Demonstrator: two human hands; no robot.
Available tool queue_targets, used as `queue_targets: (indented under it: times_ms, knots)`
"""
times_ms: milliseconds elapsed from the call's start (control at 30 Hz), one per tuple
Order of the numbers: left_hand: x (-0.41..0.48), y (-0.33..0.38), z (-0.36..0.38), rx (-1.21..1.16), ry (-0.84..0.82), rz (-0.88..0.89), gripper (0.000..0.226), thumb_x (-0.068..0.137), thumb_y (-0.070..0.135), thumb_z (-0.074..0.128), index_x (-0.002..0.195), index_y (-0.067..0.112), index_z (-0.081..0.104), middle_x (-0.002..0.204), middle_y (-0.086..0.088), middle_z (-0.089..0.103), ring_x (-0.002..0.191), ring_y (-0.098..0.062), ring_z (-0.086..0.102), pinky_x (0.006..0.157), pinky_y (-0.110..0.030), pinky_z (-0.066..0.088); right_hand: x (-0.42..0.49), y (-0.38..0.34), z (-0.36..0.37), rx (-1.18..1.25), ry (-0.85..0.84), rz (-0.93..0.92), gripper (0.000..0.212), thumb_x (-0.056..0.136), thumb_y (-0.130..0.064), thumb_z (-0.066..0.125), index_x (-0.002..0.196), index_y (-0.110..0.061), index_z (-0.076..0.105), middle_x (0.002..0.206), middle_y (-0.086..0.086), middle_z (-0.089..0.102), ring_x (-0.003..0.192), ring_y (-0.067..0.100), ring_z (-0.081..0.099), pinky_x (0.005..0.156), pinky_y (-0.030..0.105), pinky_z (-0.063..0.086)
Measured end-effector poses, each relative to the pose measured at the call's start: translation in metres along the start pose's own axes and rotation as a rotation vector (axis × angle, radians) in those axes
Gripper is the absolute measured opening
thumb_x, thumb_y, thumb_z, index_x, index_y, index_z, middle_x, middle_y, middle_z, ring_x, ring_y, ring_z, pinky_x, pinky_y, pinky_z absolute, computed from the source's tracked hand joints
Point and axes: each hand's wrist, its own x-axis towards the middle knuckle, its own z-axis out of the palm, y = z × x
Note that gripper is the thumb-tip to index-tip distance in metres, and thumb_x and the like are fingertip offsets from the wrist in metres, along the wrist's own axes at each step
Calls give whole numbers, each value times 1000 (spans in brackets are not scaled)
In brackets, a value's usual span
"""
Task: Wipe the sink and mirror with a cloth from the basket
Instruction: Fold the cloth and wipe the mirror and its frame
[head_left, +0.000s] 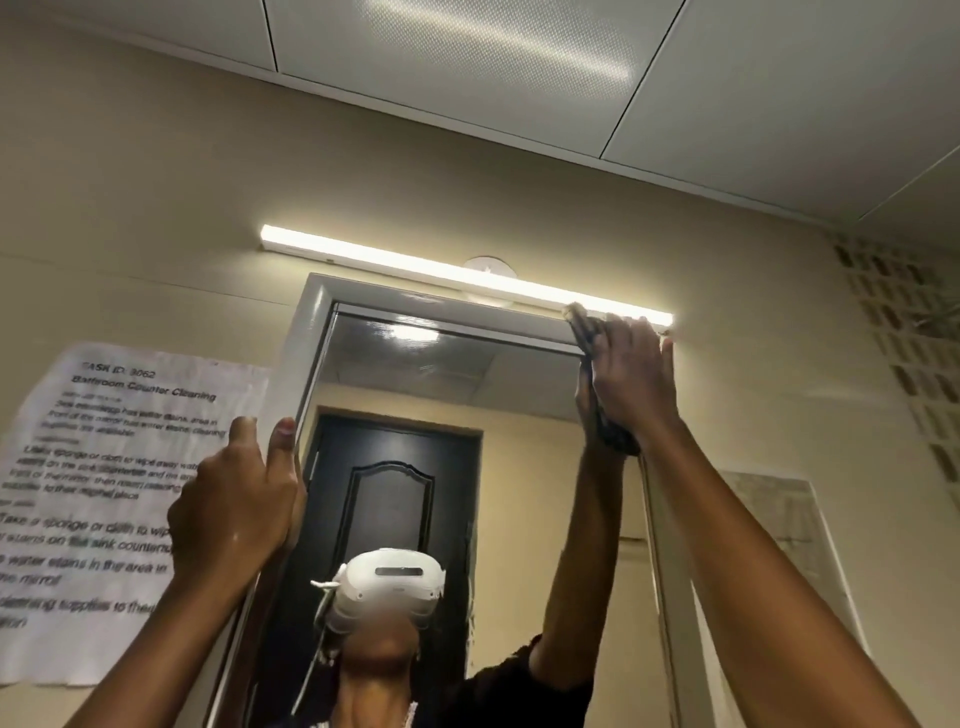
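Note:
The mirror (441, 395) hangs in a white frame on the beige wall and fills the middle of the view. My right hand (631, 379) is raised to its top right corner and presses a dark cloth (587, 332) flat against the glass and frame. My left hand (239, 499) grips the mirror's left frame edge, thumb and fingers wrapped around it. The glass reflects a person wearing a white headset and a dark door behind. The sink and basket are out of view.
A lit strip light (441, 270) runs along the wall just above the mirror, close to the right hand. A printed task sheet (104, 467) is taped to the wall left of the mirror. Patterned tiles (904, 332) cover the right wall.

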Motion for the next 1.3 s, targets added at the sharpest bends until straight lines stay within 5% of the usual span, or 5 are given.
queue_targets:
  times_ms: [167, 467, 900, 1033, 1300]
  knots:
    - [-2, -1, -1, 37, 6, 8, 53, 96, 43, 29, 126, 1, 42, 94, -34, 60, 87, -49, 57, 65, -41, 32, -43, -4, 0, 5, 21, 105, 52, 99, -29, 36, 148, -15, 22, 155, 11, 23, 142, 29, 23, 116, 47, 25]
    - [-2, 0, 0, 35, 8, -14, 54, 96, 45, 28, 128, 3, 40, 101, -38, 58, 93, -54, 56, 74, -52, 43, -236, -10, -23, -39, -70, 249, 65, 92, -45, 12, 149, -13, 18, 159, 6, 7, 146, 22, 7, 119, 45, 15]
    - [0, -7, 6, -48, 43, 23, 60, 93, 53, 26, 123, 4, 43, 90, -25, 62, 77, -36, 58, 64, -33, 35, -15, -51, 14, -57, 52, 272, 52, 99, -36, 32, 146, -16, 27, 156, 13, 22, 144, 33, 14, 119, 49, 9]
    - [2, -10, 8, -74, 44, 27, 71, 88, 62, 21, 121, 5, 47, 77, -13, 54, 67, -23, 49, 50, -25, 27, -1, -119, 27, 15, -1, -26, 44, 98, -37, 30, 137, -21, 40, 143, 9, 43, 135, 30, 32, 114, 52, 19]
    - [3, -11, 9, -145, 105, 24, 83, 82, 66, 12, 120, 4, 53, 78, -15, 60, 74, -32, 62, 52, -25, 32, -8, -252, 50, 87, -158, -550, 48, 98, -38, 27, 145, -30, 28, 154, -3, 28, 143, 23, 21, 116, 48, 13]
